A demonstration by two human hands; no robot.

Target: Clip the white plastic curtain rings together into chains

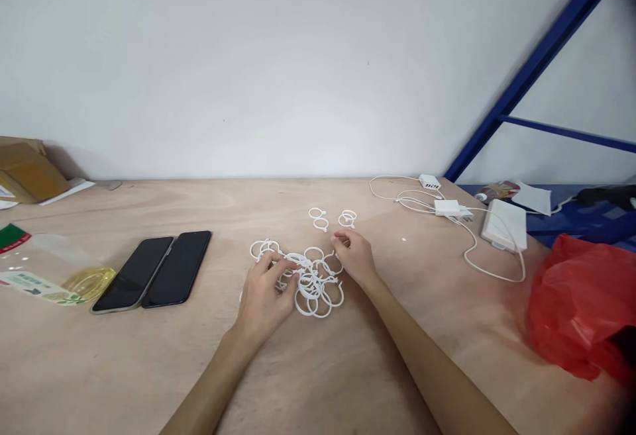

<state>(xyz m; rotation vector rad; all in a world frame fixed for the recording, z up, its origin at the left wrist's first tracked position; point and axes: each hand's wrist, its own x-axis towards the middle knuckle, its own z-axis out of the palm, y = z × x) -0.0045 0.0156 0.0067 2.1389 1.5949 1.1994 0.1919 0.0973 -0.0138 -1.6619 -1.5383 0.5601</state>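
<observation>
A loose pile of white rings [311, 283] lies in the middle of the wooden table [278, 375]. Over the pile's left part is my left hand [265, 292], its thumb and fingers apart and touching the rings. At the upper right edge of the pile my right hand [354, 254] has its fingers pinched together; a ring seems to hang from the fingertips, though it partly blends with the pile. Behind the pile lie two small groups of rings, one pair on the left [320, 224] and another group on the right [346, 218].
Two dark phones [176, 268] and a clear plastic bag [44, 276] lie on the left, a cardboard box [32, 170] behind them. White chargers [447, 208] with cables, a white box [504, 226] and a red bag [581, 309] are on the right.
</observation>
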